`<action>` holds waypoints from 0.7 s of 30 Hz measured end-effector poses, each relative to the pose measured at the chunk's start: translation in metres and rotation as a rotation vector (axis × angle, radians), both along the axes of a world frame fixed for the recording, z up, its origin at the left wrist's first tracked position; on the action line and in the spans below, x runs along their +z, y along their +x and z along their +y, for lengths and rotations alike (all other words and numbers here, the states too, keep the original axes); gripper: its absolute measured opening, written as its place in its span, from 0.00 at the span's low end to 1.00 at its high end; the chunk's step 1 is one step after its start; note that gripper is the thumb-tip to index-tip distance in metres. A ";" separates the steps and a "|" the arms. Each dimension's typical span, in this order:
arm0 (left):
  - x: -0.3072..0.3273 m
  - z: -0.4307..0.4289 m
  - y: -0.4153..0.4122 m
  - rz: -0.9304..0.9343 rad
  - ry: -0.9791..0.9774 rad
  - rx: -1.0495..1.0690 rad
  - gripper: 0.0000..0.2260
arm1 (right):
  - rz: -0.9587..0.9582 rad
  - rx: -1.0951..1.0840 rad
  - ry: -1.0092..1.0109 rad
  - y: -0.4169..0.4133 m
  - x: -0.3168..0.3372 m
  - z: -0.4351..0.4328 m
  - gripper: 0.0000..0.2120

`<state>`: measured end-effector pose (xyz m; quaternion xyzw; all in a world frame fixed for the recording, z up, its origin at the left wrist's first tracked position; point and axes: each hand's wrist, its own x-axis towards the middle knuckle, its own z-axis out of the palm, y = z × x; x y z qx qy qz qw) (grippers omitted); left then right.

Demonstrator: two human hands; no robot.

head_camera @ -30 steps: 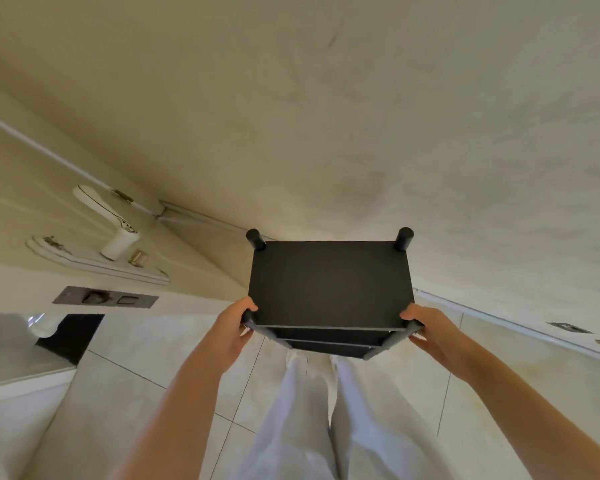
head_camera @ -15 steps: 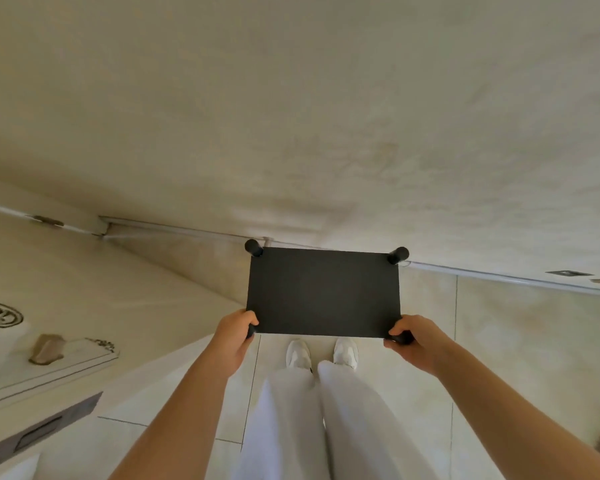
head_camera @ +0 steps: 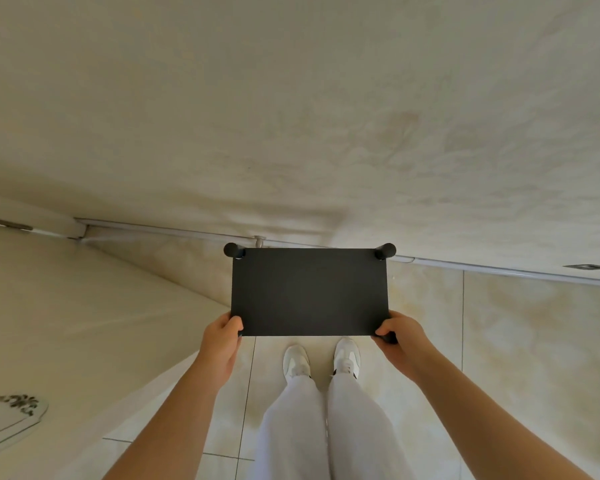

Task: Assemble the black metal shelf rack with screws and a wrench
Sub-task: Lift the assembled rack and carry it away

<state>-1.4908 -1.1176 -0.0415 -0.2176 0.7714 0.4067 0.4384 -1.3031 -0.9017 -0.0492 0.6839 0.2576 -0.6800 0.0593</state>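
Observation:
I look straight down on the black metal shelf rack point(head_camera: 309, 291), of which only the flat top shelf and two round post caps at its far corners show. My left hand point(head_camera: 222, 336) grips the near left corner post. My right hand point(head_camera: 397, 334) grips the near right corner post. The lower shelves are hidden under the top one. The rack stands close to the wall, in front of my feet. No screws or wrench are in view.
A cream wall point(head_camera: 326, 116) fills the upper half, meeting the tiled floor point(head_camera: 499, 341) along a white skirting strip point(head_camera: 499, 270). A pale door point(head_camera: 66, 323) stands to the left. My white shoes point(head_camera: 321, 360) are just behind the rack.
The view has tilted further down, so the lower shelves vanished under the top shelf and my shoes came into sight. The rack sits closer to the wall. Both hands keep their grip.

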 end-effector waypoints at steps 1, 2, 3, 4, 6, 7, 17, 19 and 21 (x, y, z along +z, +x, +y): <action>-0.003 0.000 -0.002 -0.003 0.007 -0.002 0.10 | 0.007 0.003 0.003 -0.002 -0.002 0.001 0.12; -0.005 0.001 -0.004 -0.004 0.012 -0.005 0.10 | 0.016 -0.001 0.003 -0.004 -0.004 0.002 0.13; -0.007 0.001 -0.006 -0.003 0.011 -0.009 0.10 | 0.026 -0.012 0.000 -0.006 -0.005 0.003 0.14; -0.009 0.001 -0.009 0.002 0.004 -0.015 0.10 | 0.038 -0.026 -0.001 -0.008 -0.006 0.004 0.14; -0.013 0.001 -0.015 0.007 -0.006 -0.018 0.10 | 0.062 -0.033 0.011 -0.014 -0.009 0.004 0.14; -0.014 0.001 -0.018 -0.003 -0.002 -0.011 0.09 | 0.061 -0.019 0.022 -0.016 -0.009 0.004 0.13; -0.029 0.015 -0.052 0.044 -0.140 -0.293 0.05 | -0.042 0.538 0.019 -0.035 -0.008 0.044 0.18; -0.028 0.024 -0.059 0.050 -0.131 -0.287 0.05 | 0.007 0.582 0.024 -0.039 -0.005 0.054 0.20; -0.028 0.035 -0.068 0.092 -0.115 -0.236 0.07 | 0.046 0.536 0.062 -0.046 -0.003 0.062 0.19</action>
